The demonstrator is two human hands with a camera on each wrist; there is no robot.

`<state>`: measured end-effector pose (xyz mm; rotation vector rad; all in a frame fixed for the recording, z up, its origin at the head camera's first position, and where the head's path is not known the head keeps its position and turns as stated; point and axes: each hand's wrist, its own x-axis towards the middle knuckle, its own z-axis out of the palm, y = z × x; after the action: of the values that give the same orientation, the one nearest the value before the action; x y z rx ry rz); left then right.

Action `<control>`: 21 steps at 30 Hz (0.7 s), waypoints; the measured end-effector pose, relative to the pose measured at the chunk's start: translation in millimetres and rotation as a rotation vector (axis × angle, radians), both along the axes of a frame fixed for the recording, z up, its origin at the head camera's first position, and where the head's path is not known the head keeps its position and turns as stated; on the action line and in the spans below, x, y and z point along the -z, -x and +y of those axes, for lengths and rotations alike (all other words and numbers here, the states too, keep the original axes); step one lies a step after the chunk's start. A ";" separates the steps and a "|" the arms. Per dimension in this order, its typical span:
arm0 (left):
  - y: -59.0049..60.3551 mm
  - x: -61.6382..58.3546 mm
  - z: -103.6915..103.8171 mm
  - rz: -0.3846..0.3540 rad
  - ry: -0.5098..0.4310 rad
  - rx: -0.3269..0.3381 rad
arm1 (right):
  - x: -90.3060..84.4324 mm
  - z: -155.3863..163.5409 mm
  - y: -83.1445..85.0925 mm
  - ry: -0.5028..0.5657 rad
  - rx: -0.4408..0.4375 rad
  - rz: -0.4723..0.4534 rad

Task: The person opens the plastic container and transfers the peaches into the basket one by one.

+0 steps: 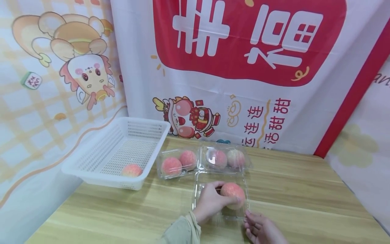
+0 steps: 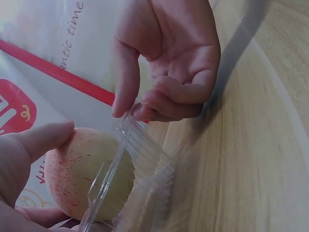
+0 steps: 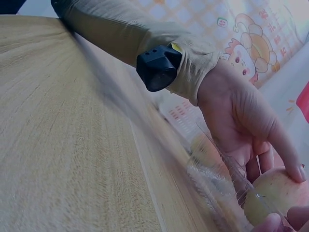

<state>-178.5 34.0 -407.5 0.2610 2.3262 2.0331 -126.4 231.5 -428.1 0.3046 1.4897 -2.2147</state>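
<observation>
Clear plastic blurs much of what I see: the open clamshell (image 1: 221,203) near the worktop's (image 1: 304,203) front edge half hides my left hand (image 1: 210,203), whose fingers curl round the peach (image 1: 234,195) inside it. My right hand (image 1: 262,230), cut off at the frame's bottom, pinches the clamshell's near rim. Bare wood lies open to the right; two more packs (image 1: 204,162) and a white basket (image 1: 118,152) crowd behind and left.
</observation>
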 end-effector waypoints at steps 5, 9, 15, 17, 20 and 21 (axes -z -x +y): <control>0.2 -5.2 0.2 0.008 -0.029 -0.009 | -1.4 1.2 -0.2 0.004 -0.011 0.003; -0.6 -9.6 0.0 0.011 -0.028 -0.020 | -1.3 1.2 -0.3 0.006 -0.015 0.010; -3.2 -20.5 0.2 0.016 -0.114 -0.008 | 0.2 1.5 -0.3 0.006 -0.022 0.029; -3.1 -25.6 -0.1 0.022 -0.147 0.004 | 0.7 2.1 -0.8 0.003 -0.024 0.035; -2.2 -33.5 -1.5 0.044 -0.160 0.010 | 1.5 2.8 -1.3 -0.001 -0.024 0.040; -1.8 -35.9 -2.1 0.051 -0.153 0.007 | 1.6 2.9 -1.5 -0.002 -0.024 0.041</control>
<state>-176.6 31.9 -371.6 0.3296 2.1965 2.2301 -124.9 234.4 -429.7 0.2418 1.5087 -2.2134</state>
